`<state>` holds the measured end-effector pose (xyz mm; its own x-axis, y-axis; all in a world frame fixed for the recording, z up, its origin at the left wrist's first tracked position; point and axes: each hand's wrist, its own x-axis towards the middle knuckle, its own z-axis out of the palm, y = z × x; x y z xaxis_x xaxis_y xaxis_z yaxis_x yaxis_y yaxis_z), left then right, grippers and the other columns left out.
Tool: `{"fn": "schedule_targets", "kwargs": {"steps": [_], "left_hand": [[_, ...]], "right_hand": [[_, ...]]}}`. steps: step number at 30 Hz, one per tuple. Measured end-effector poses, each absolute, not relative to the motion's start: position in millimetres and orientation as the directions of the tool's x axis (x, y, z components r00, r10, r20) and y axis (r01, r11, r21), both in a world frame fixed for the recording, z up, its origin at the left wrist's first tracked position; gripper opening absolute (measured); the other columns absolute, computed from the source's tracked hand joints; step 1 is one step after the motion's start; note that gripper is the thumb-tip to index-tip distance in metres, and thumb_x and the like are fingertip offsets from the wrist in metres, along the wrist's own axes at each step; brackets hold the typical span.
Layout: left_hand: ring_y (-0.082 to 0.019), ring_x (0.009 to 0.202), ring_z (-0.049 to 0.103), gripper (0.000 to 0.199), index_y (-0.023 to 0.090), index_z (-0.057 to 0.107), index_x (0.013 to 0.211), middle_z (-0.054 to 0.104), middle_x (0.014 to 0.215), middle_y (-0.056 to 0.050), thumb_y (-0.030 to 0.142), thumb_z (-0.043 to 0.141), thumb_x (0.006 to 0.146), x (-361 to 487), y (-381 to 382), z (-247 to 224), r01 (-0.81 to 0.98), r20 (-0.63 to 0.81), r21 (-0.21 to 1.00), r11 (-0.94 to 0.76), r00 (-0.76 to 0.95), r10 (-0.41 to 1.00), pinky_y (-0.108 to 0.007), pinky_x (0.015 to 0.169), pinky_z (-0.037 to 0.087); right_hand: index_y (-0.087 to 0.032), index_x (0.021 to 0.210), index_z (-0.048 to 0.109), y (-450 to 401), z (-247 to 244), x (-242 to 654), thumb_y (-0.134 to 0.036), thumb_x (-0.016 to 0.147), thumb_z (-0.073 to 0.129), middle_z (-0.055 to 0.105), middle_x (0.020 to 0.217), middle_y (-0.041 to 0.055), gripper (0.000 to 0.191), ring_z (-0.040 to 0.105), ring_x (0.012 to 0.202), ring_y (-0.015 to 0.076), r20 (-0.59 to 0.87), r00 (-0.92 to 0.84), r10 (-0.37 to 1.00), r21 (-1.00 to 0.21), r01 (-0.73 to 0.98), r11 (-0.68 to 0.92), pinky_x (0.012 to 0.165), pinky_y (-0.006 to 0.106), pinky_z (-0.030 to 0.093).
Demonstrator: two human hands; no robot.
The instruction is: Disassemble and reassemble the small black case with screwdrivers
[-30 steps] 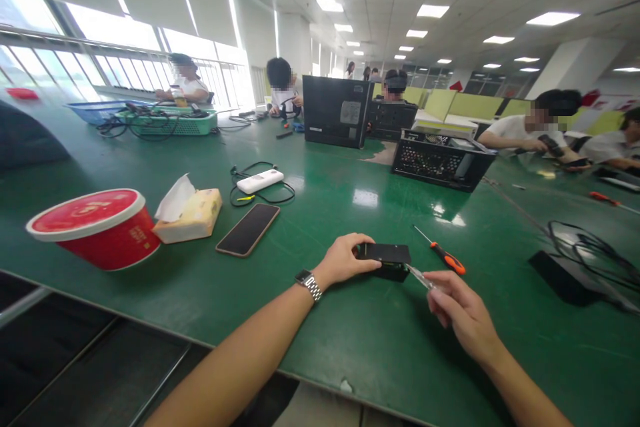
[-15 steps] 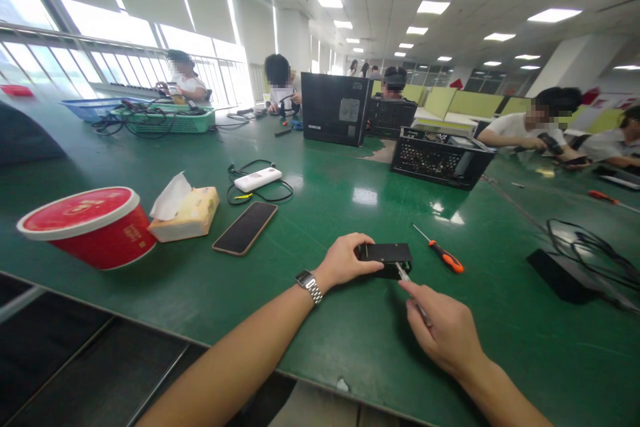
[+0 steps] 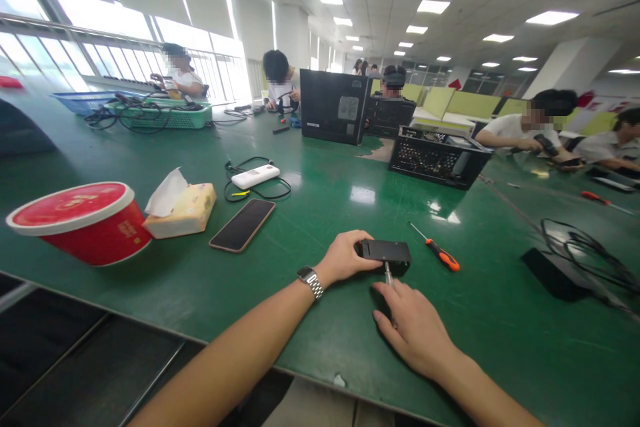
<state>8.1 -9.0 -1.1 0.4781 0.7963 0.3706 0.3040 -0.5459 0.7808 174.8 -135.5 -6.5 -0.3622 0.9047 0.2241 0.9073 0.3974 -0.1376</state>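
Note:
My left hand (image 3: 349,255) is closed round the left end of a small black box-shaped device (image 3: 395,251) on the green table. Its fingers go behind the far side and the thumb lies along the near side. My right hand (image 3: 413,323) grips a slim silver tool (image 3: 389,273), whose tip meets the near side of the device around its middle. The tool's exact kind does not show, and most of its handle is hidden by my fingers. A screwdriver (image 3: 444,256) with an orange and black handle lies to the right of the device.
Left on the green table (image 3: 320,213) are a phone (image 3: 243,224), a white power bank (image 3: 255,176) with a cable, a tissue pack (image 3: 187,210) and a red tub (image 3: 95,230). Computer cases (image 3: 334,107) stand ahead. A black adapter (image 3: 555,273) with cables lies right. People work beyond.
My right hand has moved left, carrying the silver tool from the right part of the device's near side towards its middle. My left hand keeps its hold. The view has shifted slightly.

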Motion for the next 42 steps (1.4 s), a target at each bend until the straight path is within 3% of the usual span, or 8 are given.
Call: {"fn": "schedule_targets", "kwargs": {"steps": [6, 12, 21, 27, 32, 36, 39, 42], "left_hand": [[-0.013, 0.068, 0.053, 0.037, 0.013, 0.068, 0.087, 0.062, 0.075, 0.001, 0.038, 0.082, 0.063, 6, -6, -2, 0.223, 0.295, 0.865, -0.449, 0.498, 0.816, -0.022, 0.062, 0.041], [-0.014, 0.07, 0.055, 0.035, 0.013, 0.068, 0.09, 0.063, 0.078, 0.0, 0.035, 0.082, 0.065, 6, -5, -4, 0.167, 0.268, 0.902, -0.397, 0.505, 0.821, -0.023, 0.064, 0.042], [-0.014, 0.071, 0.057, 0.033, 0.014, 0.066, 0.09, 0.064, 0.078, 0.0, 0.037, 0.079, 0.069, 7, -10, -3, 0.183, 0.304, 0.874, -0.45, 0.516, 0.801, -0.022, 0.064, 0.043], [-0.016, 0.069, 0.06, 0.033, 0.017, 0.068, 0.092, 0.067, 0.079, 0.0, 0.044, 0.074, 0.074, 5, -11, 0, 0.313, 0.32, 0.787, -0.531, 0.529, 0.786, -0.023, 0.062, 0.044], [-0.022, 0.091, 0.063, 0.043, 0.018, 0.067, 0.105, 0.069, 0.101, -0.006, 0.042, 0.078, 0.07, 2, -13, 3, 0.302, 0.438, 0.704, -0.643, 0.528, 0.727, -0.029, 0.08, 0.048], [-0.022, 0.094, 0.062, 0.044, 0.018, 0.066, 0.109, 0.068, 0.104, -0.007, 0.038, 0.078, 0.072, 6, -11, 2, 0.271, 0.453, 0.702, -0.658, 0.543, 0.707, -0.029, 0.082, 0.047], [-0.021, 0.089, 0.063, 0.032, 0.018, 0.069, 0.101, 0.069, 0.097, -0.006, 0.034, 0.076, 0.074, 10, -8, 2, 0.276, 0.441, 0.705, -0.653, 0.55, 0.709, -0.028, 0.079, 0.047], [-0.021, 0.089, 0.063, 0.029, 0.017, 0.069, 0.096, 0.069, 0.096, -0.006, 0.03, 0.078, 0.071, 13, -6, 2, 0.258, 0.47, 0.687, -0.679, 0.555, 0.686, -0.029, 0.081, 0.047]], "right_hand": [[-0.021, 0.119, 0.059, -135, -9, 179, -0.031, 0.089, 0.05, 0.067, 0.095, 0.0071, 0.033, 0.061, 0.085, 0.0224, 0.241, -0.336, 0.911, -0.28, 0.874, 0.397, 0.077, 0.035, 0.047], [-0.02, 0.117, 0.065, -135, 5, 211, -0.031, 0.092, 0.038, 0.062, 0.065, -0.0003, 0.038, 0.057, 0.056, 0.0155, 0.362, -0.115, 0.925, -0.546, 0.778, 0.311, 0.058, 0.026, 0.046], [-0.025, 0.115, 0.059, -133, -6, 195, -0.026, 0.089, 0.041, 0.07, 0.079, 0.0007, 0.032, 0.067, 0.069, 0.0189, 0.197, -0.196, 0.961, -0.362, 0.896, 0.257, 0.062, 0.028, 0.047], [-0.022, 0.116, 0.057, -132, -9, 193, -0.023, 0.089, 0.039, 0.07, 0.104, 0.0088, 0.032, 0.068, 0.082, 0.0238, 0.171, -0.24, 0.956, -0.222, 0.936, 0.274, 0.068, 0.032, 0.048], [-0.025, 0.113, 0.059, -127, 18, 198, -0.03, 0.088, 0.047, 0.066, 0.081, 0.0007, 0.028, 0.063, 0.075, 0.0193, 0.038, -0.274, 0.961, -0.486, 0.835, 0.258, 0.071, 0.032, 0.047], [-0.024, 0.125, 0.055, -123, 43, 210, -0.033, 0.088, 0.044, 0.062, 0.076, -0.0019, 0.039, 0.057, 0.057, 0.0142, -0.083, -0.248, 0.965, -0.74, 0.664, 0.107, 0.057, 0.027, 0.046], [-0.025, 0.135, 0.048, -124, 49, 218, -0.035, 0.088, 0.043, 0.065, 0.078, -0.0021, 0.048, 0.055, 0.051, 0.0132, -0.188, -0.247, 0.951, -0.779, 0.627, 0.009, 0.052, 0.027, 0.045], [-0.024, 0.135, 0.049, -127, 42, 219, -0.032, 0.089, 0.04, 0.065, 0.078, -0.0019, 0.048, 0.057, 0.056, 0.0139, -0.152, -0.225, 0.963, -0.74, 0.671, 0.04, 0.057, 0.027, 0.046]]}}
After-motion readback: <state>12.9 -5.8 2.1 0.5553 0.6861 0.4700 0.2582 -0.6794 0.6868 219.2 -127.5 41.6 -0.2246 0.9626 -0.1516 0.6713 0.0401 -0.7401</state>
